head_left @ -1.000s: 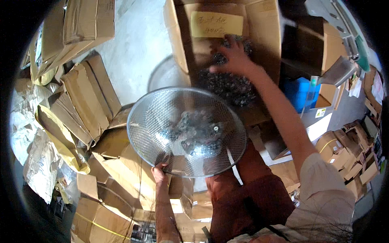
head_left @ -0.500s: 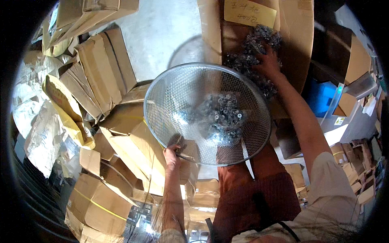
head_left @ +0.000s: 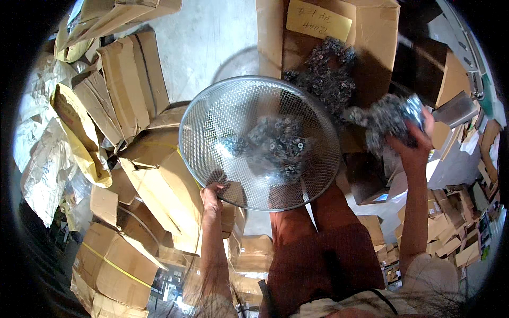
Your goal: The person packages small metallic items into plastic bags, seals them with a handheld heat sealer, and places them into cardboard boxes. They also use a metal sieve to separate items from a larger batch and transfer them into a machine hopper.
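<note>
My left hand (head_left: 211, 195) grips the near-left rim of a round wire mesh basket (head_left: 217, 114). Inside it lies a clump of small metal parts in clear bags (head_left: 283, 146), perhaps screws or similar hardware. Raised on the right, my right hand (head_left: 416, 135) is closed around a bunch of small dark metal parts in clear plastic (head_left: 389, 119), somewhat blurred. More such bagged parts (head_left: 326, 74) lie in the open cardboard box (head_left: 371, 26) beyond the basket. The basket hides part of that box's near side.
A handwritten yellow card (head_left: 318, 21) rests at the box's far side. Cartons (head_left: 132, 79) and a yellow sack (head_left: 79, 138) crowd the left. More cartons (head_left: 114, 265) stand at the lower left. Grey equipment (head_left: 456, 159) and piled cardboard (head_left: 445, 228) are on the right.
My right hand has come out of the cardboard box, lifting a bunch of bagged metal parts to the right. In the picture the basket sits slightly further left, still held by my left hand.
</note>
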### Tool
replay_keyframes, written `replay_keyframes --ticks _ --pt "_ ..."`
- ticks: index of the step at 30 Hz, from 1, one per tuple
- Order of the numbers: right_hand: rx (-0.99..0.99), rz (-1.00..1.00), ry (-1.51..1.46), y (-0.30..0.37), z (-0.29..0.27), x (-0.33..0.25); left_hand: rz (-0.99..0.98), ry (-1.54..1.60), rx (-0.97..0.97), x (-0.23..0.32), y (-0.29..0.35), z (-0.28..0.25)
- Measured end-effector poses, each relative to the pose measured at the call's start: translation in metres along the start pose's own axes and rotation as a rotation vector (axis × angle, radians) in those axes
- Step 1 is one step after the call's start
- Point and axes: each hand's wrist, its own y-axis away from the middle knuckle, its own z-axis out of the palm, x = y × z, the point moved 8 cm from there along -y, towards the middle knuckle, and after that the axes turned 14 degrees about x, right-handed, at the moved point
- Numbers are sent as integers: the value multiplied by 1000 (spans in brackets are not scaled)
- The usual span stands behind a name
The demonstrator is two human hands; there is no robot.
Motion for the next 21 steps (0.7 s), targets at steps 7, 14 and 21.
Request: replay_keyframes --ticks 7,14,21 --pt "-258 -165 -178 42 -24 -118 37 -27 85 14 16 -1" --pt "-732 -205 -312 116 110 -170 26 -21 -14 16 16 5" --pt "-404 -6 -281 -2 116 -73 140 -18 -101 30 26 4"
